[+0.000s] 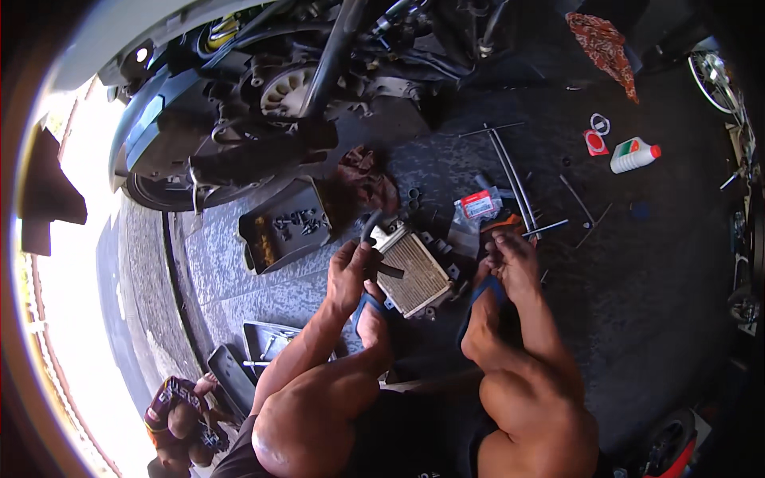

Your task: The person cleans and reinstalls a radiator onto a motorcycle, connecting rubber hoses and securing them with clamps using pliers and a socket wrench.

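Observation:
My left hand (347, 275) is closed around a short, curved black rubber hose (369, 226), whose ends stick out past the fingers. Just beyond it, between my feet, a small radiator (416, 279) with tan fins and a metal frame lies on the floor. My right hand (512, 256) hovers over my right foot with its fingers curled together. Whatever those fingers may pinch is too small or hidden to name. Close to that hand are an orange cloth or tool handle (500, 224), a clear plastic packet with a red-and-white label (478, 205) and a metal T-handle wrench (510, 171).
A partly stripped motorbike (295, 88) stands ahead on the left. Below it sits a tray of bolts (253, 253) beside a red rag (368, 177). An open toolbox (259, 334) lies by my left arm. A white bottle (635, 155) stands at right. Another person (183, 418) is at lower left.

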Tool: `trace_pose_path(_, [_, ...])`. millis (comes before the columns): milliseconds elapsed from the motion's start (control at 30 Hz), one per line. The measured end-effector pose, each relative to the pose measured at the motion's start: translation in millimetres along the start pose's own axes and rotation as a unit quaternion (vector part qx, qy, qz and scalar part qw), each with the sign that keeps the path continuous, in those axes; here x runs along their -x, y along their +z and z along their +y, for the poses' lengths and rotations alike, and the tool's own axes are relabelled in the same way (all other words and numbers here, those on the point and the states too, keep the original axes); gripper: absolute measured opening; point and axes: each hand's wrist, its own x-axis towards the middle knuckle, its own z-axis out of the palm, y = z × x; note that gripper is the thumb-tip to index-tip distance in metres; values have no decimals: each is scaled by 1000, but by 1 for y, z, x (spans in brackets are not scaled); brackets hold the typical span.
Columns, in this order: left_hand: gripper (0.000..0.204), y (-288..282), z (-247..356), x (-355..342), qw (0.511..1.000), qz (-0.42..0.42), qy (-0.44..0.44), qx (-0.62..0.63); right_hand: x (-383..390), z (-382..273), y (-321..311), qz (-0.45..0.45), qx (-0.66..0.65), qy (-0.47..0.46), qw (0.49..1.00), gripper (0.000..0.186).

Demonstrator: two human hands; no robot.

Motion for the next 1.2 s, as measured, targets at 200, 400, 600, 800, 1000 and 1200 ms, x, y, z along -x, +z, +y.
trace_pose_path(200, [35, 10, -10, 16, 993, -110, -45, 21, 13, 13, -2, -104, 210, 84, 969, 19])
trace_pose_path(400, [41, 22, -19, 16, 980, -188, -60, 11, 25, 0, 32, -193, 279, 94, 936, 25])
trace_pose_path(600, [41, 28, -15, 18, 974, -204, -93, 7, 13, -17, 48, -224, 261, 71, 936, 29])
trace_pose_path(800, [42, 38, -24, 13, 944, -311, -106, -24, 20, -5, 73, -302, 248, 18, 920, 36])
trace_pose_path(1000, [47, 47, -18, 16, 927, -354, -81, -92, 24, -16, 73, -273, 366, -16, 890, 33])
trace_pose_path(1200, [40, 35, -30, 13, 945, -267, -47, -185, 8, -1, 38, -190, 180, -60, 963, 29])
